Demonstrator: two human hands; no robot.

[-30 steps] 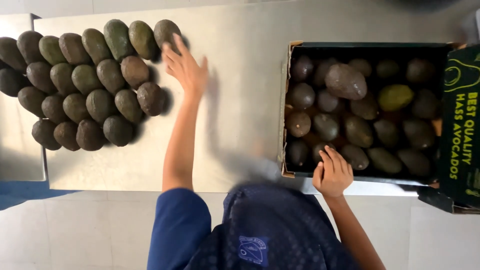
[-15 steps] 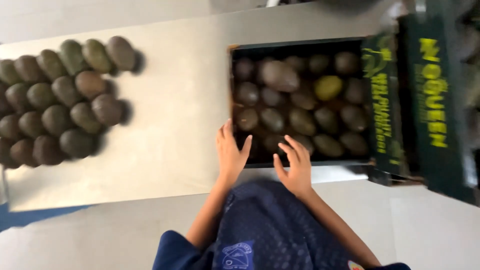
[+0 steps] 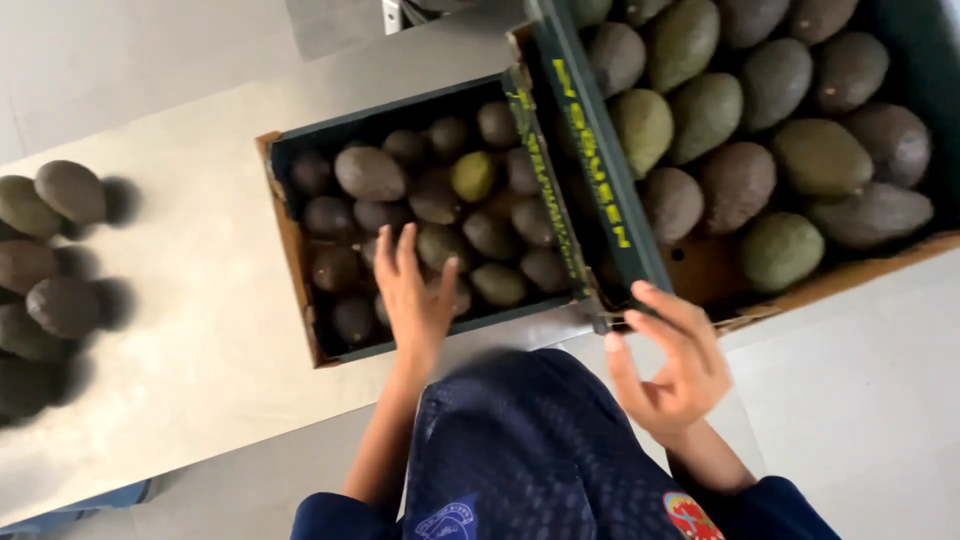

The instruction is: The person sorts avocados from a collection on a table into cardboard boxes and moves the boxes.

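My left hand hovers with spread fingers over the near part of a dark green cardboard box holding several dark avocados; it grips nothing. My right hand is open, palm turned up, in front of the near corner of a second, larger box at the right. That box holds several bigger green and brown avocados. My dark blue sleeves and clothing fill the bottom of the view.
A group of loose avocados lies on the pale table at the far left. The two boxes stand side by side, touching. Pale floor shows at the bottom right.
My left hand came from the loose avocados on the left to the small box. My right hand moved right, off that box's near rim. The view swung right, revealing the second box.
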